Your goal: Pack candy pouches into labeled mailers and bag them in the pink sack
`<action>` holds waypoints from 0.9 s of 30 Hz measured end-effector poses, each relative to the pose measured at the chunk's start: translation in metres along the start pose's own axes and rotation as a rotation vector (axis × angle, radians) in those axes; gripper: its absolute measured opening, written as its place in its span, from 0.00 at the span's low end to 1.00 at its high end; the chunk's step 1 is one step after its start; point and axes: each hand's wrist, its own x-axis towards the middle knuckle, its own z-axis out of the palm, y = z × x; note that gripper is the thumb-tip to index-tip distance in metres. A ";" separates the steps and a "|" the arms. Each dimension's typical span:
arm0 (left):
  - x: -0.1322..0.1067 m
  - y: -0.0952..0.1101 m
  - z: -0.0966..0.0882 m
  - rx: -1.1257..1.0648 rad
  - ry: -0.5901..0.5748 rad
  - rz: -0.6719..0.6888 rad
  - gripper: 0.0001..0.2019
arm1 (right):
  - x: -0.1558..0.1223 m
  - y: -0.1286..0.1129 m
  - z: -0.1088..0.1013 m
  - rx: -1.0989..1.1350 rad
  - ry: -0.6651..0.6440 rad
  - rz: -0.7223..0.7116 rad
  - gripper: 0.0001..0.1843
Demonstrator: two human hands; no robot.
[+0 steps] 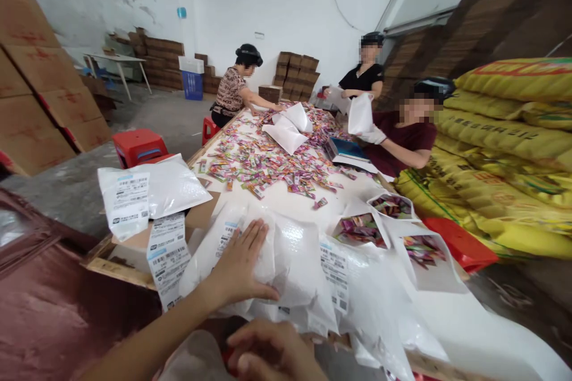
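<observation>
My left hand [241,262] lies with fingers spread on a stuffed white mailer bag [295,265] at the table's near edge. My right hand [268,348] is low at the bottom of the view, slightly blurred, its fingers loosely bent and apart, with nothing seen in it. Beside the left hand hangs a strip of printed shipping labels [167,262]. More filled white bags with labels [370,292] lie to the right. Three open bags of small colourful packets [361,229] stand behind them. At the left, a labelled white bag [176,186] rests near the table corner.
Small packets [268,169] are strewn over the white table [295,205]. Three co-workers sit around its far side, two handling white bags. Red stools [139,146] and cartons [67,95] are at left; yellow sacks [500,143] are piled at right.
</observation>
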 end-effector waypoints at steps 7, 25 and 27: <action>-0.068 -0.026 -0.027 -0.276 0.801 -0.313 0.36 | 0.009 -0.033 -0.036 -0.208 0.307 -0.138 0.15; -0.154 -0.086 -0.065 -1.693 0.863 -0.894 0.09 | 0.151 -0.035 0.092 -0.855 0.077 -0.539 0.09; -0.150 -0.086 -0.069 -1.697 0.768 -0.998 0.05 | 0.150 -0.024 0.096 -0.894 0.059 -0.619 0.08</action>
